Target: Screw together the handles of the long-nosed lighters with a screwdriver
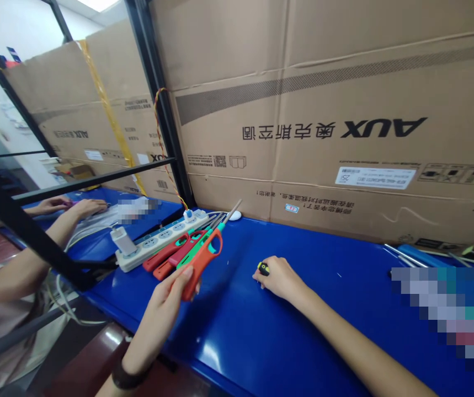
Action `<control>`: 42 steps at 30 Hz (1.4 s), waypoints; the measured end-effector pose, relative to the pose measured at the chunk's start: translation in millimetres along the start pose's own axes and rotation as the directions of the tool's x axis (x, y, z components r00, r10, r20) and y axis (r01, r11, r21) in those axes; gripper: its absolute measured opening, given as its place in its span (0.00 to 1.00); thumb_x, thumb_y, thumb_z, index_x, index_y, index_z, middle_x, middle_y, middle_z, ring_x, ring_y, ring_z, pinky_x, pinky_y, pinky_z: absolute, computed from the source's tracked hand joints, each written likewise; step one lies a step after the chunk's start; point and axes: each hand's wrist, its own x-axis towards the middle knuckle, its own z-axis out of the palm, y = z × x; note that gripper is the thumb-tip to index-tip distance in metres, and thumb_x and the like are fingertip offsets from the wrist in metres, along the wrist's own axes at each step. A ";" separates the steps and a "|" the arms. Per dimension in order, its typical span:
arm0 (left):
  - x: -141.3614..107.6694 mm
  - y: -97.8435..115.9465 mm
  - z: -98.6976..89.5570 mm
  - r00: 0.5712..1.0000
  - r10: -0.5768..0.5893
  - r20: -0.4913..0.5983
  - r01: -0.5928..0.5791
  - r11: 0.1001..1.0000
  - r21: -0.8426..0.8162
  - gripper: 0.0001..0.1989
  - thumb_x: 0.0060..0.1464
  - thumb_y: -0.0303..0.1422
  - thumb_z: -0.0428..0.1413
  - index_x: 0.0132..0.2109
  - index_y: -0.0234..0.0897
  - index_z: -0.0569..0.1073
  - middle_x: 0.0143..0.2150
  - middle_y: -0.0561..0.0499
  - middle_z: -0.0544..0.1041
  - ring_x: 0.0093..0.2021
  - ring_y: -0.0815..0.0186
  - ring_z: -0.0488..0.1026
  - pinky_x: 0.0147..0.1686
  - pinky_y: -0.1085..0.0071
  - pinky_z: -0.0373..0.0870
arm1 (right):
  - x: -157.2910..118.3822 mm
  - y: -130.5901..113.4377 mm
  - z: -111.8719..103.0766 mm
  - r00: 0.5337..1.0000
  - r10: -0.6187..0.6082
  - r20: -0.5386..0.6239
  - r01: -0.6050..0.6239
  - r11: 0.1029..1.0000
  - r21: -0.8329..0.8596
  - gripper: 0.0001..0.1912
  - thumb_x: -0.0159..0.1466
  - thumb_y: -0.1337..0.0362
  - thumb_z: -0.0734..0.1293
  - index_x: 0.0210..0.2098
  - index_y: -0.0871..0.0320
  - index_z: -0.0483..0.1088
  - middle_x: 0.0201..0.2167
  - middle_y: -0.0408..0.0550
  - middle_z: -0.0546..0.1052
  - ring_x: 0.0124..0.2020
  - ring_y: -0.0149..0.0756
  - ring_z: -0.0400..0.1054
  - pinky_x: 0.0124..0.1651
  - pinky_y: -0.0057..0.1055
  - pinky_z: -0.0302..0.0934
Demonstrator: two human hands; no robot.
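Orange plastic long-necked lighter (pixel 202 264), its metal nozzle slanting up and away, sits in my left hand (pixel 181 286), thumb laid along the handle and fingers curled beneath. Just beyond that hand, more red and green lighters (pixel 174 255) lie beside a white power strip (pixel 164 238) on the glossy blue worktop (pixel 237 325). To its right, my right hand (pixel 280 278) is closed round a small yellow-and-black object (pixel 264 268), pinched at the fingertips, low over the worktop.

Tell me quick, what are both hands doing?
Left hand: closed around an orange lighter.
Right hand: curled closed, holding a small yellow and black thing.
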 end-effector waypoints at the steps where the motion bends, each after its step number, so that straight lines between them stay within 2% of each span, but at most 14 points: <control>1: -1.4 1.1 1.5 0.998 -0.049 0.030 0.053 0.990 -0.134 0.20 0.57 0.47 0.47 0.27 0.35 0.69 0.26 0.50 0.71 0.29 0.64 0.67 0.32 0.71 0.65 | -0.5 1.3 -1.6 1.000 -0.007 0.014 0.007 1.000 0.005 0.06 0.57 0.66 0.66 0.24 0.57 0.72 0.22 0.47 0.79 0.28 0.35 0.73 0.30 0.25 0.60; 3: -2.2 4.0 7.2 0.987 -0.099 0.129 0.139 0.925 -0.354 0.17 0.58 0.44 0.47 0.31 0.35 0.70 0.29 0.50 0.72 0.32 0.64 0.67 0.36 0.70 0.66 | -3.7 5.3 -5.5 0.999 -0.026 0.039 0.025 1.000 0.018 0.06 0.57 0.66 0.66 0.24 0.57 0.72 0.21 0.46 0.78 0.28 0.35 0.73 0.30 0.25 0.60; 5: -2.7 9.7 14.9 0.963 -0.083 0.256 0.203 0.848 -0.489 0.16 0.59 0.42 0.47 0.35 0.34 0.70 0.29 0.50 0.71 0.32 0.64 0.66 0.38 0.68 0.65 | -9.8 11.6 -10.4 0.997 -0.049 0.058 0.046 0.998 0.039 0.06 0.56 0.66 0.66 0.24 0.57 0.72 0.20 0.45 0.78 0.27 0.34 0.73 0.31 0.25 0.61; 10: -8.3 33.4 35.5 0.848 0.090 0.522 0.277 0.765 -0.581 0.16 0.61 0.40 0.44 0.44 0.33 0.70 0.32 0.49 0.70 0.33 0.65 0.65 0.39 0.68 0.63 | -33.0 39.7 -27.4 0.994 -0.068 0.084 0.059 0.993 0.098 0.04 0.55 0.65 0.66 0.25 0.56 0.73 0.20 0.43 0.78 0.25 0.34 0.72 0.31 0.26 0.62; 12: -10.9 43.4 43.4 0.803 0.165 0.573 0.284 0.739 -0.611 0.17 0.61 0.40 0.44 0.49 0.33 0.68 0.32 0.49 0.70 0.33 0.65 0.65 0.39 0.69 0.62 | -42.8 54.2 -35.2 0.995 -0.063 0.079 0.055 0.993 0.105 0.05 0.54 0.64 0.66 0.26 0.56 0.74 0.21 0.43 0.78 0.26 0.35 0.72 0.31 0.27 0.62; 16: -16.3 61.0 58.7 0.735 0.275 0.620 0.304 0.684 -0.664 0.19 0.60 0.41 0.46 0.49 0.32 0.69 0.32 0.48 0.70 0.32 0.66 0.65 0.35 0.71 0.60 | -57.8 83.3 -49.2 0.998 -0.041 0.040 0.038 0.997 0.073 0.05 0.53 0.62 0.67 0.25 0.55 0.74 0.25 0.45 0.79 0.29 0.38 0.71 0.33 0.30 0.60; 21: -19.3 76.7 72.7 0.674 0.325 0.663 0.325 0.676 -0.662 0.20 0.58 0.43 0.46 0.48 0.32 0.69 0.31 0.48 0.69 0.31 0.66 0.65 0.33 0.72 0.59 | -67.2 107.9 -61.1 0.999 -0.030 0.024 0.029 0.997 0.071 0.08 0.54 0.59 0.66 0.27 0.56 0.74 0.27 0.45 0.78 0.30 0.38 0.71 0.35 0.31 0.60; 24: -11.2 75.2 75.1 0.691 0.251 0.678 0.222 0.819 -0.529 0.18 0.60 0.43 0.45 0.39 0.32 0.70 0.29 0.51 0.69 0.30 0.68 0.64 0.34 0.72 0.60 | -72.4 112.3 -67.0 1.000 -0.008 -0.005 0.008 0.999 0.039 0.08 0.54 0.59 0.66 0.26 0.56 0.74 0.28 0.46 0.79 0.31 0.39 0.71 0.35 0.31 0.60; 27: 5.1 59.4 71.3 0.711 0.124 0.692 0.134 0.942 -0.306 0.20 0.60 0.44 0.44 0.31 0.33 0.70 0.28 0.51 0.70 0.29 0.67 0.65 0.36 0.72 0.62 | -77.0 113.2 -71.5 0.998 0.053 -0.032 -0.052 0.998 0.027 0.09 0.54 0.58 0.66 0.25 0.56 0.73 0.25 0.47 0.78 0.28 0.39 0.71 0.32 0.30 0.60; 31: 28.3 30.4 61.8 0.680 0.025 0.733 0.083 0.990 -0.111 0.22 0.59 0.47 0.44 0.31 0.33 0.70 0.28 0.50 0.73 0.29 0.67 0.66 0.37 0.72 0.63 | -79.2 117.4 -73.3 0.996 0.094 -0.008 -0.094 0.995 0.042 0.11 0.55 0.57 0.65 0.24 0.57 0.72 0.20 0.46 0.77 0.24 0.37 0.71 0.27 0.27 0.59; 33: 37.1 19.9 60.8 0.647 -0.003 0.762 0.074 0.996 -0.059 0.22 0.58 0.48 0.45 0.33 0.32 0.70 0.28 0.51 0.73 0.27 0.68 0.66 0.34 0.73 0.64 | -78.6 120.7 -72.9 0.995 0.098 -0.007 -0.098 0.995 0.033 0.11 0.55 0.56 0.65 0.25 0.57 0.73 0.18 0.46 0.77 0.22 0.36 0.70 0.24 0.27 0.57; 36: 47.0 9.4 69.8 0.611 0.000 0.791 -0.052 0.998 0.040 0.24 0.59 0.49 0.43 0.34 0.31 0.72 0.26 0.51 0.73 0.25 0.69 0.65 0.29 0.75 0.62 | -77.5 123.2 -71.9 0.992 0.097 -0.084 -0.098 0.995 -0.006 0.13 0.56 0.54 0.64 0.26 0.56 0.73 0.19 0.47 0.76 0.21 0.37 0.69 0.23 0.28 0.55; 39: 56.3 2.8 87.8 0.665 0.072 0.744 -0.266 0.953 0.146 0.24 0.60 0.46 0.43 0.34 0.31 0.75 0.25 0.51 0.74 0.24 0.70 0.65 0.26 0.76 0.59 | -78.2 117.1 -70.4 0.977 0.056 -0.208 -0.066 0.997 -0.039 0.13 0.59 0.53 0.62 0.29 0.54 0.72 0.28 0.48 0.79 0.28 0.40 0.71 0.28 0.29 0.56; 42: 67.0 2.9 103.9 0.746 0.235 0.623 -0.468 0.851 0.240 0.18 0.57 0.43 0.50 0.36 0.34 0.78 0.30 0.48 0.77 0.30 0.65 0.70 0.32 0.73 0.63 | -78.1 100.1 -66.8 0.911 -0.037 -0.411 0.018 0.998 -0.052 0.13 0.60 0.50 0.61 0.32 0.51 0.71 0.27 0.44 0.78 0.27 0.38 0.70 0.29 0.29 0.56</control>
